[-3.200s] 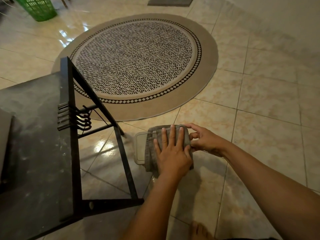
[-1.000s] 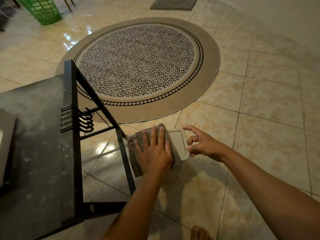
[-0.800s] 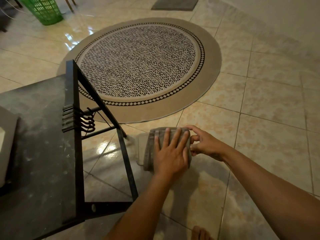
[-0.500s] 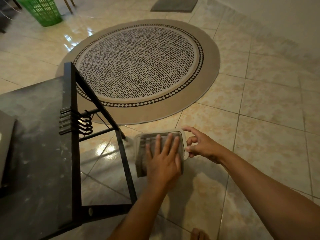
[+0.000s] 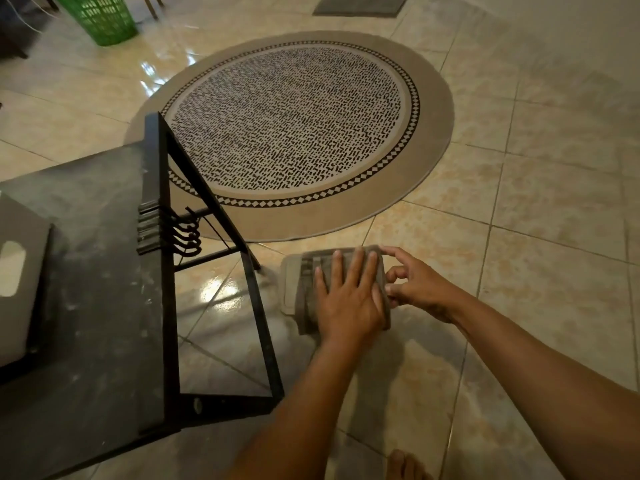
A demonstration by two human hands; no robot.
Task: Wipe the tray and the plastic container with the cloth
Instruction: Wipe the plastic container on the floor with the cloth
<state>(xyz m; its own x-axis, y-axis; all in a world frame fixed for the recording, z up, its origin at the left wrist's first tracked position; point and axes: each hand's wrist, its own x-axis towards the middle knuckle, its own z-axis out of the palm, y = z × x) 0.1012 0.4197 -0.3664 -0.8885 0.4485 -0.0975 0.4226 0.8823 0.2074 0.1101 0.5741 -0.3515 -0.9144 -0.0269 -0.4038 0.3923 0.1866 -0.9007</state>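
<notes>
I am seeing both my forearms reaching in from the bottom of the frame toward its lower centre. My left hand [image 5: 348, 299] is lying flat, palm down, fingers spread and pointing up the frame, pressing on the cloth [image 5: 308, 306]. My right hand [image 5: 420, 289] is sitting just to the right of it, wrist bent, thumb and curled fingers pinching the right edge of the plastic container [image 5: 289, 284]. The two hands are almost touching. My bare toes are showing at the bottom edge.
</notes>
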